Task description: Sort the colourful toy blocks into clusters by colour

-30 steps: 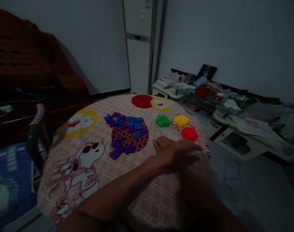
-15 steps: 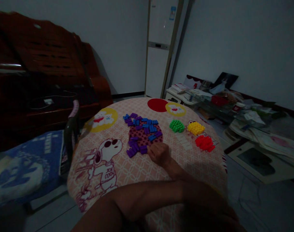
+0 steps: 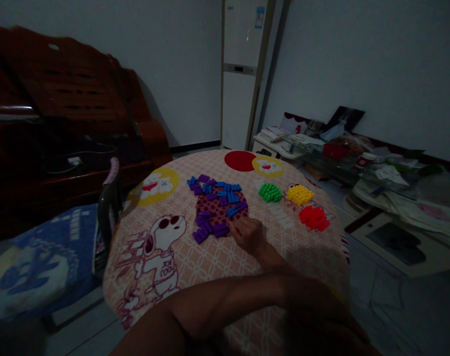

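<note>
My right hand [image 3: 248,235] rests low over the table at the near right edge of the dark checkered patch [image 3: 213,207] on the cloth. Its fingers are curled in, and whatever is between them is hidden. The fingertips are close beside a small group of purple plastic pieces [image 3: 221,230]; I cannot tell whether they touch. More purple pieces [image 3: 204,232] lie to the left. Blue pieces [image 3: 232,197] mixed with purple ones are spread farther back. My left forearm [image 3: 225,304] lies across the near side of the table, its hand out of sight behind my right arm.
Piles of green [image 3: 270,192], yellow [image 3: 300,195] and red pieces [image 3: 314,218] sit on the right of the patterned tablecloth [image 3: 206,267]. A chair with a blue cover [image 3: 50,257] stands left. At right is a cluttered glass-topped low cabinet [image 3: 313,158]; a wooden sofa [image 3: 72,94] is behind.
My right hand has shifted slightly to the right, showing more of the purple group beside its fingertips. The left forearm and the coloured piles stay in place.
</note>
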